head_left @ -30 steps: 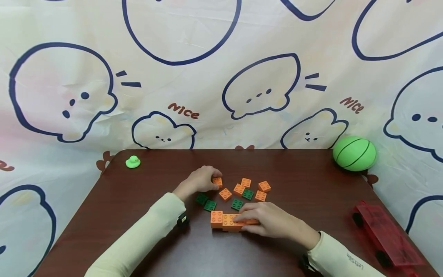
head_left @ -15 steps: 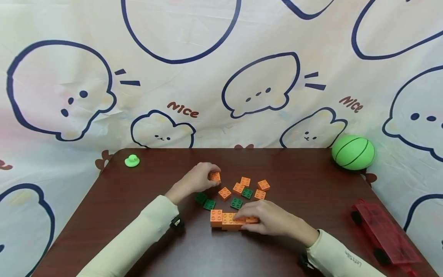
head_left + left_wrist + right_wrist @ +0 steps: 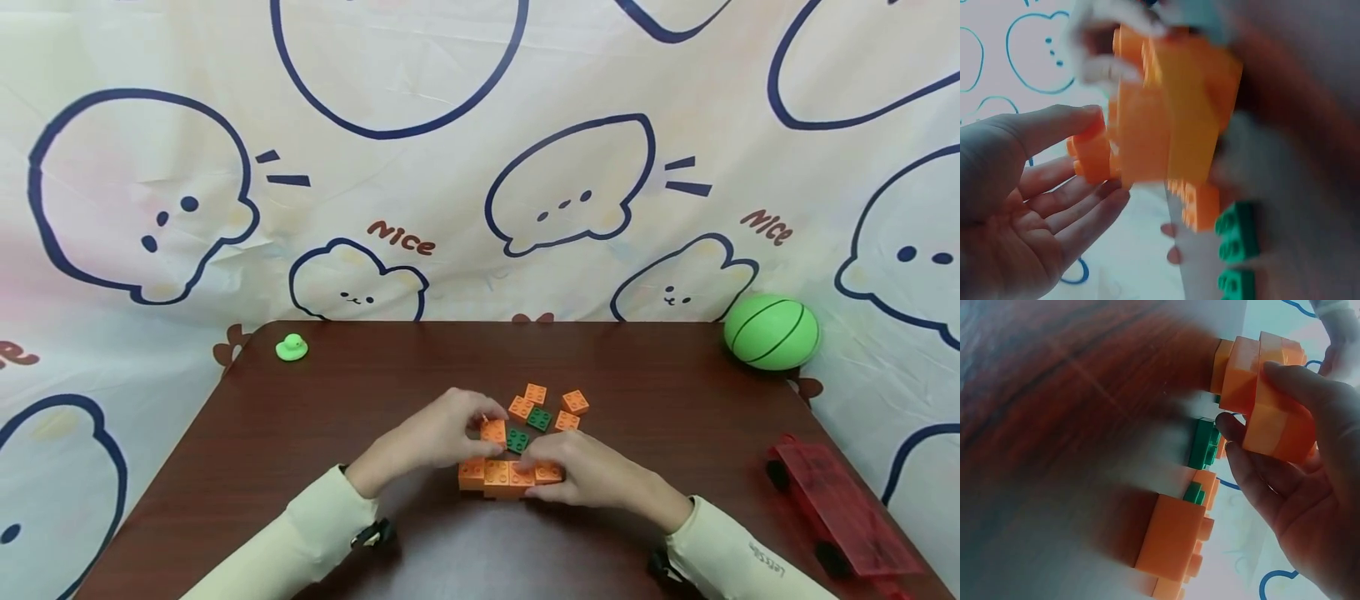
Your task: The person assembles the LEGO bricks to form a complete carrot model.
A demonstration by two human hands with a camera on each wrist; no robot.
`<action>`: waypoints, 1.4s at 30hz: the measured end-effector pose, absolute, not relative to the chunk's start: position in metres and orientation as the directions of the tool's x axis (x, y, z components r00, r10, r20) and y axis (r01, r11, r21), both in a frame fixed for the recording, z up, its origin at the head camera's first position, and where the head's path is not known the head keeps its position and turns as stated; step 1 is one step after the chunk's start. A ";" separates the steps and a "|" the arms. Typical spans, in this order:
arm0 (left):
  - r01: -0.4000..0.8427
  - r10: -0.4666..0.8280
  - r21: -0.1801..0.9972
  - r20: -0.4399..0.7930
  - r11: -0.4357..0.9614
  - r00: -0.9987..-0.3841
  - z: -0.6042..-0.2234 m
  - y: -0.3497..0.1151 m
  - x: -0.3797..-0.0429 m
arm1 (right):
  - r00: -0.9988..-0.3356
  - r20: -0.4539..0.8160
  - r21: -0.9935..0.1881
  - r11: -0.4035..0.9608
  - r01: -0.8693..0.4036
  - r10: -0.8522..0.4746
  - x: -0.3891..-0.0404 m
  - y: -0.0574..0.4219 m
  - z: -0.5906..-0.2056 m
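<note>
A row of joined orange toy bricks (image 3: 497,481) stands near the middle of the table, and my right hand (image 3: 596,477) grips its right end. In the right wrist view the thumb and fingers hold this joined piece (image 3: 1270,428) from both sides. My left hand (image 3: 442,433) pinches a single orange brick (image 3: 492,432) above and just behind the row's left part. The left wrist view shows that brick (image 3: 1092,155) between thumb and fingers, close to the studs of the joined bricks (image 3: 1144,134); whether they touch, I cannot tell.
Behind the row lie loose green bricks (image 3: 538,418) and several orange bricks (image 3: 575,402). A green ball (image 3: 772,332) sits at the back right corner, a small green duck (image 3: 292,347) at the back left. A red transparent toy car (image 3: 840,504) stands along the right edge.
My left hand has lifted the orange brick from the back of the table and carried it right and nearer, to the row. The right hand has kept its grip, almost still.
</note>
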State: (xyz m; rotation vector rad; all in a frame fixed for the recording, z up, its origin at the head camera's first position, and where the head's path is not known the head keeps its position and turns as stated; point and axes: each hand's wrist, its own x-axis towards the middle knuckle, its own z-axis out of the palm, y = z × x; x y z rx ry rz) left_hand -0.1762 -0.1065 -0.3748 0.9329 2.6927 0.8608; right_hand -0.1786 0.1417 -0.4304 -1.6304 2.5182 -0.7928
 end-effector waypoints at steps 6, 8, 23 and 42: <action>0.560 0.669 0.561 0.016 0.609 -0.743 -0.380 -0.098 -0.159 | -0.440 0.249 -0.440 0.303 -0.845 -0.863 -0.180 0.141 -0.429; 0.560 0.667 0.551 0.008 0.619 -0.745 -0.382 -0.097 -0.155 | -0.444 0.235 -0.441 0.312 -0.841 -0.865 -0.179 0.141 -0.429; 0.553 0.628 0.540 0.057 0.634 -0.776 -0.398 -0.100 -0.146 | -0.466 0.200 -0.444 0.345 -0.827 -0.862 -0.178 0.142 -0.430; 0.572 0.622 0.528 0.103 0.627 -0.776 -0.398 -0.099 -0.145 | -0.451 0.231 -0.439 0.321 -0.839 -0.862 -0.178 0.140 -0.431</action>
